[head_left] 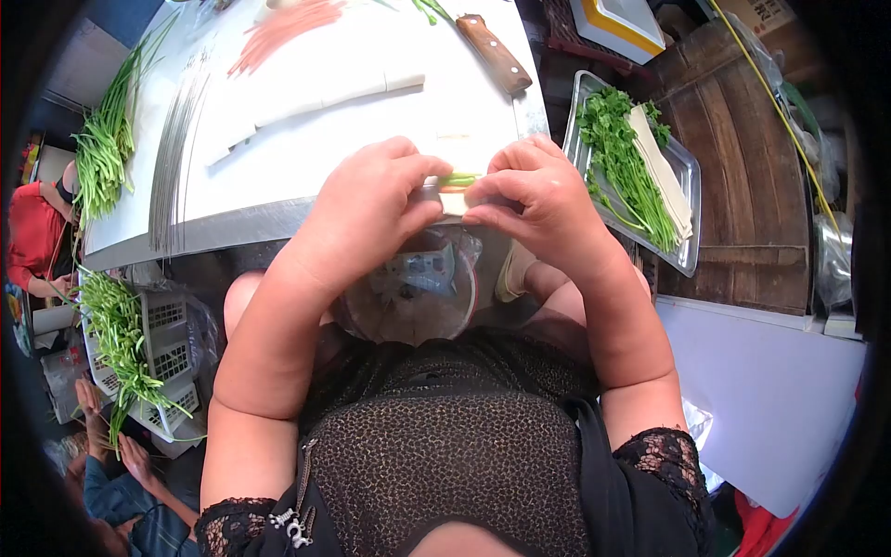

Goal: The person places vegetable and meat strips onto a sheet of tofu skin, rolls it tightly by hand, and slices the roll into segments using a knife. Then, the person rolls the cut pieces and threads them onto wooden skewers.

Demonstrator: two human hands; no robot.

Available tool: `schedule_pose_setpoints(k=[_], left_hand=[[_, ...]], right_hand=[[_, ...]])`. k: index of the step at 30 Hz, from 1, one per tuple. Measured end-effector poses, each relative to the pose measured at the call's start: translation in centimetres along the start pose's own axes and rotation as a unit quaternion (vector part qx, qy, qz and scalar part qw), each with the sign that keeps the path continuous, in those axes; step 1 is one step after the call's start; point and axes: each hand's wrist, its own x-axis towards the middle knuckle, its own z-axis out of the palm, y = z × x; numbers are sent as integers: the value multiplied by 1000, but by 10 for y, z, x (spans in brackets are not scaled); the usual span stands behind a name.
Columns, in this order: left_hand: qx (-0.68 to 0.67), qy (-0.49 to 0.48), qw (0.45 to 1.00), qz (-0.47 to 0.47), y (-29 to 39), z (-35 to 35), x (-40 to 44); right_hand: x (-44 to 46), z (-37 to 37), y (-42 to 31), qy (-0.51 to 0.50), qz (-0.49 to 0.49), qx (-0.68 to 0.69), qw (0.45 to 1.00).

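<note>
At the front edge of the white table (353, 148), a small pale wrapper (454, 204) with green and orange strips (458, 180) is pinched between both hands. My left hand (385, 200) closes on its left end, and my right hand (524, 190) closes on its right end. Behind them lies a row of pale flat pieces (343, 96). Pink-orange strips (283, 32) are piled at the back. Thin metal skewers (176, 153) lie on the left part of the table, and a wooden-handled knife (495, 54) rests at the back right.
Green stalks (107, 148) lie at the table's left edge, above a white crate (167, 343) of greens. A metal tray (688, 195) holds leafy herbs (622, 153) and pale strips (661, 172). Below my hands stands a lined bucket (413, 311). Two other people are at the left.
</note>
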Motion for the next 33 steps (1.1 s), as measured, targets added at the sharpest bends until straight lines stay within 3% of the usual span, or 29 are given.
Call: schedule_pose_setpoints(k=[8,10,19,22,29,33], left_hand=[[-25,-32,999,-9,-2,-6,1],[-36,-55,998,25,-11,-8,3],[12,-10,1000,11,0,0,8],[16,-17,1000,9,2,-3,8],[-16,-31,999,2,-2,-1,8],[-35,-53,998,13,-6,-5,11]], right_hand=[[1,2,-7,-5,13,23,1000],[0,5,-6,6,6,42,999],[-2,5,-5,26,-10,64,998],[-1,5,-11,36,32,64,997],[1,6,-6,67,-2,71,995],[3,7,-9,42,95,93,990]])
